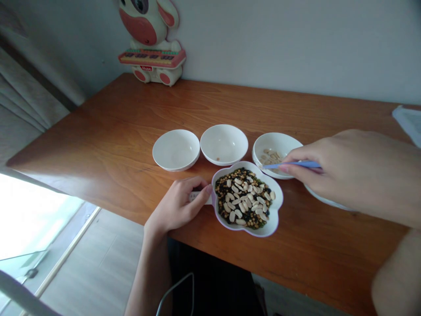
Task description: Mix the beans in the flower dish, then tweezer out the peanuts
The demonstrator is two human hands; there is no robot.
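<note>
My left hand (180, 202) is closed around the short handle of a white, purple-rimmed, scalloped bowl (274, 215), near the table's front edge. Peanuts (243, 204) lie in it over a mix of dark and yellow grains or beans. Between thumb and fingers, my right hand (342, 169) pinches a slim blue utensil (301, 164), perhaps tweezers. The utensil reaches over a round white bowl (276, 138) that holds some peanuts, and its tip is near that bowl's left side. My hand covers part of this bowl's right side.
Left of the peanut bowl are two more white bowls, one (223, 142) with a small reddish bit inside, the other (176, 149) showing nothing inside. Under my right hand a pale dish rim (329, 202) shows. A cow-shaped toy keyboard (151, 57) stands at the wooden table's (108, 131) back.
</note>
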